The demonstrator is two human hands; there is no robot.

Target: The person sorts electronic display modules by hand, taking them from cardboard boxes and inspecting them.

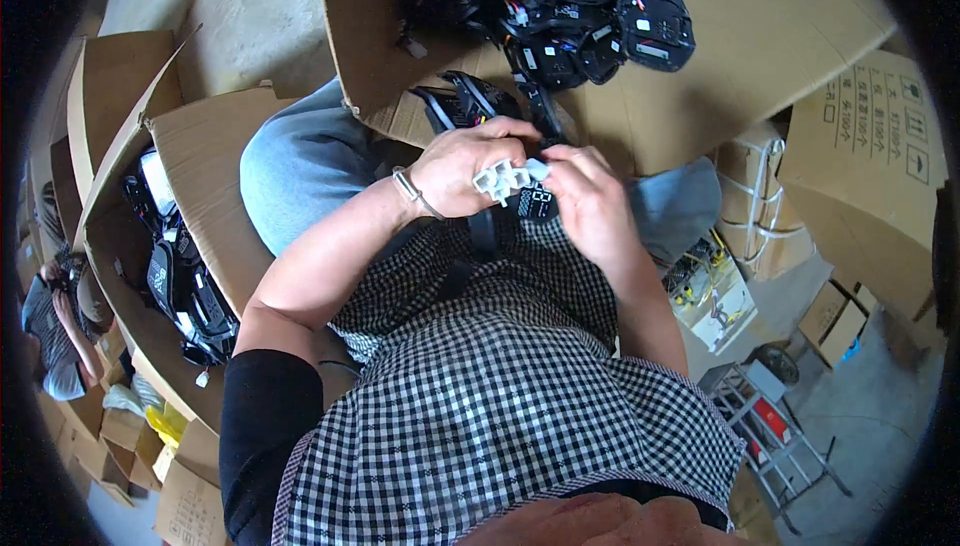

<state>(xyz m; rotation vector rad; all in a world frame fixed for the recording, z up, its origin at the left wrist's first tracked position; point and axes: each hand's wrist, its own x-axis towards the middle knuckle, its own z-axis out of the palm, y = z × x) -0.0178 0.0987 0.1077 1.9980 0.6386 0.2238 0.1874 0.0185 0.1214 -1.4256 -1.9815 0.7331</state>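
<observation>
My left hand (470, 168), with a bracelet at the wrist, is closed around several small white plastic connectors (498, 182) bunched between palm and fingers. Close against it, my right hand (592, 201) has its thumb and fingers pinched together at the right end of the white pieces. What those fingertips hold is hidden. Just under both hands, above my lap, sits a black display unit (538, 203) with pale digit markings, partly covered by the hands. More black parts (470, 101) lie beyond my left hand at the carton's near edge.
A large open carton (740, 56) ahead holds a heap of black display units (570, 6) with wires and white plugs. At left, another carton (215, 161) contains similar units (185, 286). A metal step stool (765, 416) stands at lower right. Another person (65, 331) works far left.
</observation>
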